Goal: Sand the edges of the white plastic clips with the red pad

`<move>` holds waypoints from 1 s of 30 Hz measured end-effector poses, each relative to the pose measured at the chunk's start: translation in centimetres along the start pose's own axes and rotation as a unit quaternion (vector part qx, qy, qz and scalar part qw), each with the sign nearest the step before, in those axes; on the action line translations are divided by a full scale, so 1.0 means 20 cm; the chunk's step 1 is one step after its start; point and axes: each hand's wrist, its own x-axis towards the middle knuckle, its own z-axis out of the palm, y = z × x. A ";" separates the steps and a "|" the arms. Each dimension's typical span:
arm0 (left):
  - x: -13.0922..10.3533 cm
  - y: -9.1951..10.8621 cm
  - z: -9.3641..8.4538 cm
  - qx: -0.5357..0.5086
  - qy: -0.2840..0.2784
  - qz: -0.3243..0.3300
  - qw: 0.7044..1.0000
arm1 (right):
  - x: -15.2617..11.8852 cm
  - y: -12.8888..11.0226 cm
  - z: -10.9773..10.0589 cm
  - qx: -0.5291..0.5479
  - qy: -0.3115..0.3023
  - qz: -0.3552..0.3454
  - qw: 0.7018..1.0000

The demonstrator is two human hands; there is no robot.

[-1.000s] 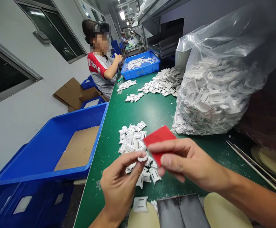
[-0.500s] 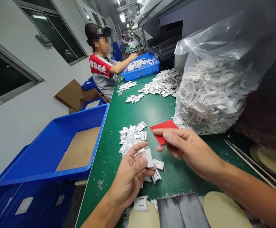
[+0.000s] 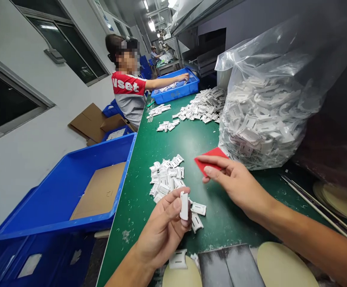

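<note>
Between the thumb and fingers of my left hand [image 3: 164, 227] is a small white plastic part [image 3: 184, 206], held edge-on. My right hand [image 3: 236, 183] pinches a flat red square pad [image 3: 212, 158], apart from the white part. Beyond my left hand lies a loose pile of similar white parts [image 3: 167, 173] with slots. A couple more slotted pieces [image 3: 198, 209] lie just right of my left fingers. Close below, one white part [image 3: 178, 259] rests on a round cream disc [image 3: 182, 275].
A clear plastic bag [image 3: 263, 115] full of white parts stands right. A blue bin [image 3: 62, 191] with cardboard sits left of the green table [image 3: 137, 199]. Farther off, a co-worker [image 3: 128, 91] reaches into a blue tray [image 3: 176, 95]. Dark boards [image 3: 231, 265] and another disc [image 3: 284, 265] lie near.
My left hand has turned the white part from its broad face to its edge. My right hand with the red pad has shifted slightly right. The co-worker's arm has reached farther into the tray.
</note>
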 end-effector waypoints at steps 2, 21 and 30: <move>0.00 0.00 0.00 -0.004 -0.002 0.012 1.000 | 0.01 0.00 0.00 0.010 0.050 0.015 0.999; -0.06 -0.07 -0.05 0.440 0.127 0.511 0.728 | -0.08 -0.05 0.01 0.240 -0.298 0.215 0.899; -0.03 -0.06 -0.08 0.463 0.103 0.506 0.721 | -0.09 -0.09 -0.01 0.145 -0.376 0.243 0.882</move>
